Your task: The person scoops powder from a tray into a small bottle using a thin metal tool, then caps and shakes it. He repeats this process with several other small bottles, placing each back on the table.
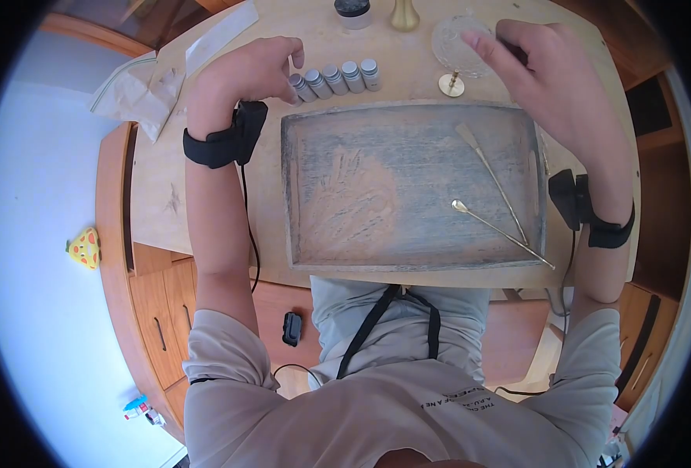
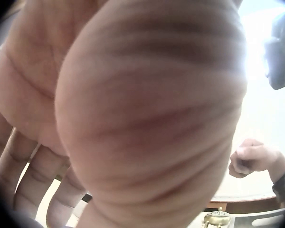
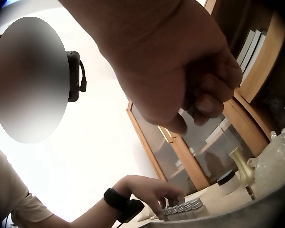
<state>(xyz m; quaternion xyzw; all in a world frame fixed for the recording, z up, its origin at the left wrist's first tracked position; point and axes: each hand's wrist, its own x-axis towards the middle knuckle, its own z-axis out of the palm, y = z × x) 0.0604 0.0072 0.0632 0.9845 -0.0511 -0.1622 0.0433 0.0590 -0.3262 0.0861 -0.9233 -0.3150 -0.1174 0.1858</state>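
Observation:
My left hand (image 1: 256, 69) hovers at the left end of a row of several small grey capped bottles (image 1: 332, 80). Its thumb comes close to the leftmost bottle, and in the left wrist view the fingers look fairly straight. Raised at the far right, my right hand (image 1: 552, 70) has its fingers curled in and its thumb pointing left. No object shows in that hand, though its palm is mostly hidden. Below it lie a clear plastic wrap (image 1: 456, 48) and a small brass piece with an upright handle (image 1: 452, 84).
Between my arms sits a grey-washed wooden tray (image 1: 416, 264) with smeared brown powder (image 1: 353, 199). A thin brass spoon (image 1: 501, 231) and a flat-ended brass tool (image 1: 492, 173) lie across its right side. Behind stand a black-lidded jar (image 1: 353, 13) and a brass vase (image 1: 405, 15).

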